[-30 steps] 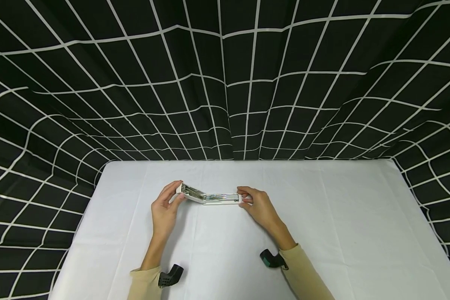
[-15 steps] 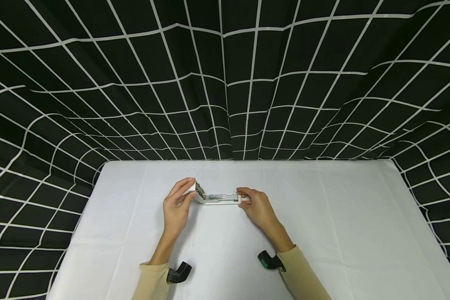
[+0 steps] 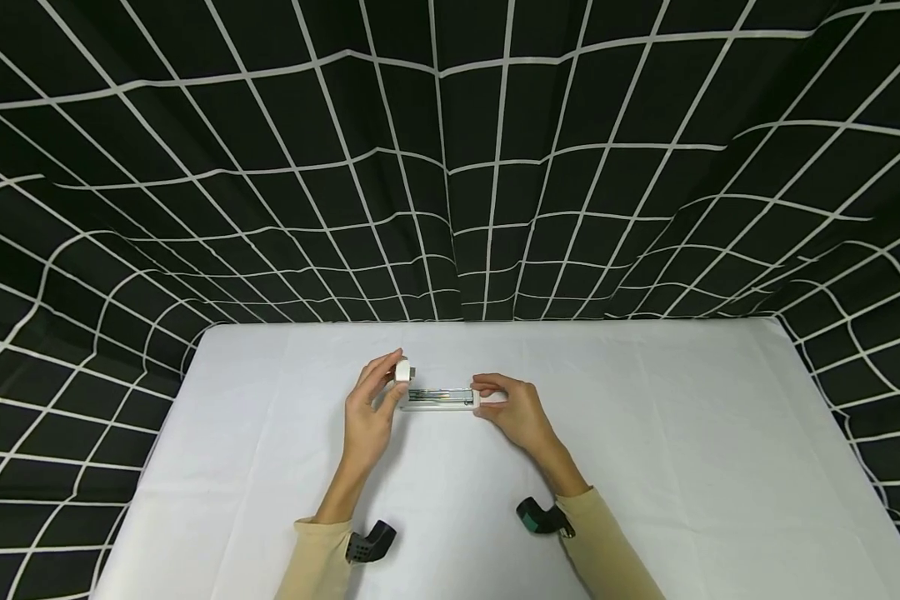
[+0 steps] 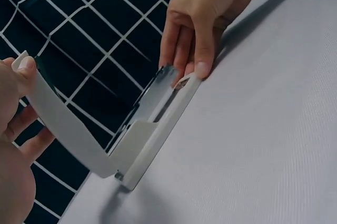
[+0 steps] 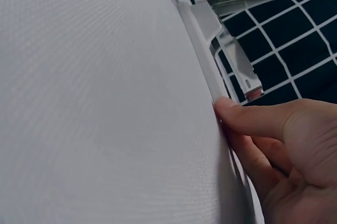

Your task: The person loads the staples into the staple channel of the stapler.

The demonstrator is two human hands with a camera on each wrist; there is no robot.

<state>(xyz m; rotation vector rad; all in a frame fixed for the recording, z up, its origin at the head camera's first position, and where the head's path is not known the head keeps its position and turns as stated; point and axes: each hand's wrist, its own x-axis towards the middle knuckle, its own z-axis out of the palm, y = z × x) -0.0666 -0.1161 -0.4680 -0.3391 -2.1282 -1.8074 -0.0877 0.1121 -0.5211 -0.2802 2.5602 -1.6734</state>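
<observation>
A white stapler [image 3: 441, 407] stands low over the white table, folded open at its hinge. My left hand [image 3: 367, 423] pinches the free end of its raised upper arm [image 4: 66, 124], which points steeply up. At the opposite end, my right hand [image 3: 523, 417] grips the base [image 4: 163, 129] between thumb and fingers. A shiny metal rail [image 5: 240, 63] lies along the base, between the two hands. The left wrist view shows the smooth outside of the upper arm; its metal-lined inner side shows in the right wrist view. Whether staples are loaded I cannot tell.
White cloth covers the table [image 3: 645, 467]. Black curtains with a white grid [image 3: 450, 167] enclose its back and sides. A dark camera is strapped at each sleeve cuff, one near the left cuff [image 3: 371, 542] and one near the right cuff [image 3: 543, 517].
My left hand has moved right and swung the stapler's upper arm from a shallow slant to nearly upright. My right hand has stayed at the base end.
</observation>
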